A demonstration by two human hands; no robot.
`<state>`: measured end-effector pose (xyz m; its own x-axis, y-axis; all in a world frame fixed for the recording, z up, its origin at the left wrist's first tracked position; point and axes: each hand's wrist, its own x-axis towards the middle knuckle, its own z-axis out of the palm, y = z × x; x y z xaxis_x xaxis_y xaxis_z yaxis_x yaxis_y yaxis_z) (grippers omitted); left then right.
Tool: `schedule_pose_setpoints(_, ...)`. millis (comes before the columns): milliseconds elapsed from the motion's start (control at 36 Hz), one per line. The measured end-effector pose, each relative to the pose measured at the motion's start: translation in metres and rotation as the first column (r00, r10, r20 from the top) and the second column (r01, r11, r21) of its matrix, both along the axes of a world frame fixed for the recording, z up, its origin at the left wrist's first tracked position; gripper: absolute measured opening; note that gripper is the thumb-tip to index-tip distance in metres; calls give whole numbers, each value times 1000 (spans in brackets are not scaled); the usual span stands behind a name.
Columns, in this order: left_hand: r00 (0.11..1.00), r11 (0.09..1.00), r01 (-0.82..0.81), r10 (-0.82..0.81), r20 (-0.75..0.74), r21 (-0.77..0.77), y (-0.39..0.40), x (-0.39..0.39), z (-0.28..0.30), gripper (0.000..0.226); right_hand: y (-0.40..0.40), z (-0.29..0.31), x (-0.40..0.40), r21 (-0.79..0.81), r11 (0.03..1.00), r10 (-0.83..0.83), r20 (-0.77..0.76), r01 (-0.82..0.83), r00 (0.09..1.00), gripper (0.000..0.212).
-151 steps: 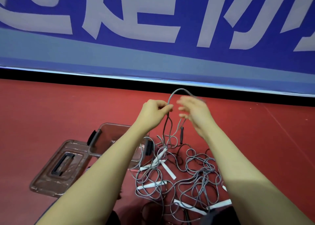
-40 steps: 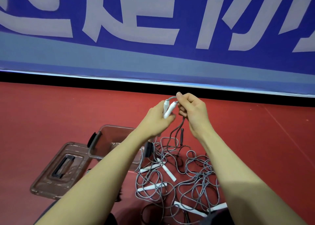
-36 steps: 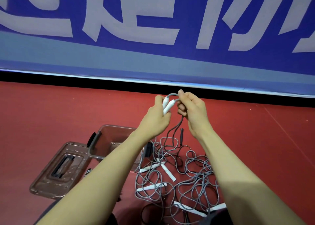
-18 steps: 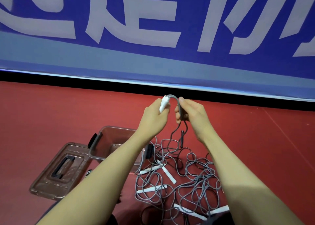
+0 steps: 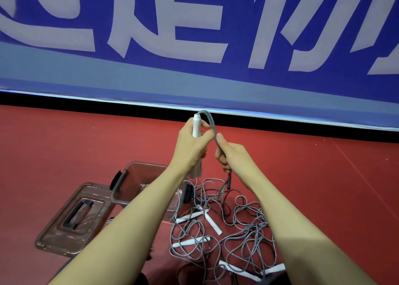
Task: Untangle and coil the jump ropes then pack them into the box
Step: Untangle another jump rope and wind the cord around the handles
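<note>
Left hand (image 5: 192,146) grips white handle (image 5: 196,125); right hand (image 5: 232,155) grips its grey rope (image 5: 210,123).

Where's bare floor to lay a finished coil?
Bare red floor lies right of the rope tangle, and more beyond the open box toward the banner. Crowded: the tangle between the forearms, and box plus lid on the left.

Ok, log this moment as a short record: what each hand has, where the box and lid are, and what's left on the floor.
left hand: grips white handle, upright
right hand: grips grey rope arching from the handle
box: open, on floor, behind left forearm
lid: off, flat, left of box
floor pile: grey ropes tangled, several white handles
packed: none visible in box
</note>
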<state>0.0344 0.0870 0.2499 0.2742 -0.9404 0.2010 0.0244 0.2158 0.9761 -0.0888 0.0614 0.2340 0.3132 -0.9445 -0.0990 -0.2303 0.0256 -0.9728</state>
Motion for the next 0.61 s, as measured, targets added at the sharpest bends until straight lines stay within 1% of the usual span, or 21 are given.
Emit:
schedule_pose_setpoints(56,991,993,-120,119,64,12,-3,0,0,40,3,1,2,16,999,36,11,-37,999,55)
schedule_pose_setpoints(83,979,982,-187,185,89,18,-5,-1,1,43,4,1,3,24,998,58,19,-59,998,57)
schedule_pose_setpoints(139,961,965,-262,259,99,22,-7,-1,2,37,6,2,6,29,996,80,-4,-80,997,60)
schedule_pose_setpoints(194,957,958,-284,282,63,38,-9,0,1,29,5,1,9,36,997,65,-19,-64,998,62)
schedule_pose_setpoints(250,956,954,-295,295,12,62,-10,0,2,28,5,1,13,60,998,28,-17,-27,999,61)
schedule_pose_setpoints(278,952,950,-303,306,-24,74,-11,-1,4,25,5,0,15,63,998,8,-43,-5,999,61)
schedule_pose_setpoints(333,935,938,-332,342,-96,102,-11,-3,9,21,5,-4,18,40,998,-42,-150,48,988,62)
schedule_pose_setpoints(389,921,932,-342,357,-155,118,-12,-4,12,22,6,-7,20,10,995,-96,-198,100,975,62)
schedule_pose_setpoints(444,909,937,-322,345,-233,133,-13,-4,13,21,5,-6,21,-22,990,-141,-218,140,966,61)
schedule_pose_setpoints(500,880,950,-284,311,-360,126,-14,-4,13,23,5,-5,23,-52,984,-180,-222,173,958,60)
schedule_pose_setpoints(556,854,960,-253,280,-439,119,-15,-6,15,26,5,-4,23,-86,973,-229,-223,215,948,60)
schedule_pose_setpoints(611,823,968,-226,252,-509,113,-15,-7,16,27,5,-5,22,-143,956,-285,-259,255,923,59)
